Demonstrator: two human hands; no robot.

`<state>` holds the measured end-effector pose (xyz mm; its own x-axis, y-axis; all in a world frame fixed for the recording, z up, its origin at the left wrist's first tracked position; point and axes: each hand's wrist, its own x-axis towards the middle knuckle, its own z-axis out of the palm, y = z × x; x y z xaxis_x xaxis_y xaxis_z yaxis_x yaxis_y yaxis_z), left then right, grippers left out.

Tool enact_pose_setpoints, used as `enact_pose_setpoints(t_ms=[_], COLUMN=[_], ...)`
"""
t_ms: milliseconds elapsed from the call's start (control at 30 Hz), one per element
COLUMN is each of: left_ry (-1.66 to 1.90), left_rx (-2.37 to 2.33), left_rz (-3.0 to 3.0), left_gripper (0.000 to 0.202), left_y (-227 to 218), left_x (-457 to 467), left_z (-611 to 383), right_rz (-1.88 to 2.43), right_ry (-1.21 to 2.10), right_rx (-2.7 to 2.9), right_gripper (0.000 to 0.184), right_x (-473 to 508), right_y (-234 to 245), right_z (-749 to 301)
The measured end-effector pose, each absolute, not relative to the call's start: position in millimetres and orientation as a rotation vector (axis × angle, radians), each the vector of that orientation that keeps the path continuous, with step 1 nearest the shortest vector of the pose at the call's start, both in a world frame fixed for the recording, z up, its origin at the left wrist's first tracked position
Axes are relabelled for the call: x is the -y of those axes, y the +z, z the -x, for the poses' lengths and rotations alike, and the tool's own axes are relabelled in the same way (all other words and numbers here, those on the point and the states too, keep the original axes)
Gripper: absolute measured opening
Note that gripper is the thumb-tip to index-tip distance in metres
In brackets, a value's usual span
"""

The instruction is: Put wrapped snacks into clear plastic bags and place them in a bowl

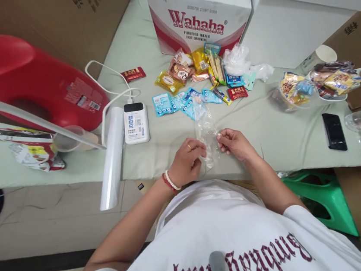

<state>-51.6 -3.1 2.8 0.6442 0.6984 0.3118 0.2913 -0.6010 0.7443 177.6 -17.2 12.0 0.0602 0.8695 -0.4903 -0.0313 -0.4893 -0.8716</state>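
Note:
A clear plastic bag [206,132] lies stretched between my two hands, close to the table's front edge. My left hand [189,158], with a ring and a beaded bracelet, has its curled fingers closed on the bag's left side. On the other side my right hand [232,143] pinches the bag's edge between thumb and fingers. Just beyond the bag are several blue snack packets [192,101]. Behind those sits a pile of wrapped snacks [181,72], with a crumpled clear bag [237,59] at its right end.
A white power bank [136,125] with a cable and a clear film roll [113,156] lie left. Further left are a red jug [30,78] and a foil bag [32,148]. Right are snack-filled cups [332,94] and a phone [334,132]. A Wahaba carton [201,20] stands behind.

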Motion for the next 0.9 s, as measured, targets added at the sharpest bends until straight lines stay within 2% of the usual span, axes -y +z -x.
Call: enact_pose_setpoints(t_ms=[67,167,233,400,567,700,900], left_ry=[0.698,0.544,0.509,0.575,0.704,0.715,0.701], left_rx=[-0.779,-0.877,-0.952,-1.053,-1.115,-1.107,-1.088], left_rz=[-2.191,-2.303,-2.338,-2.174,-1.716,-1.472,-1.397], left_gripper=[0.011,0.036,0.045,0.014,0.028,0.036,0.037], left_y=[8.1,7.2,2.6,-6.8,-5.4,-3.0,-2.1], left_x=[10.7,19.2,22.2,22.5,15.3,9.9,8.3], left_z=[41.5,24.9,16.8,13.7,22.1,25.5,25.7], right_rz=[1.586,1.584,1.584,1.553,1.501,1.532,1.611], right_ry=[1.526,1.532,1.551,1.574,1.544,1.387,1.164], right_rx=[0.842,0.809,0.793,0.746,0.684,0.823,1.165], right_gripper=[0.045,0.043,0.042,0.044,0.047,0.038,0.031], right_x=[18.4,19.2,18.9,16.5,26.1,51.1,78.4], right_y=[13.0,15.2,16.2,16.8,21.4,27.7,28.8], right_z=[-175.9,-174.8,-175.1,-176.5,-176.3,-168.0,-146.4])
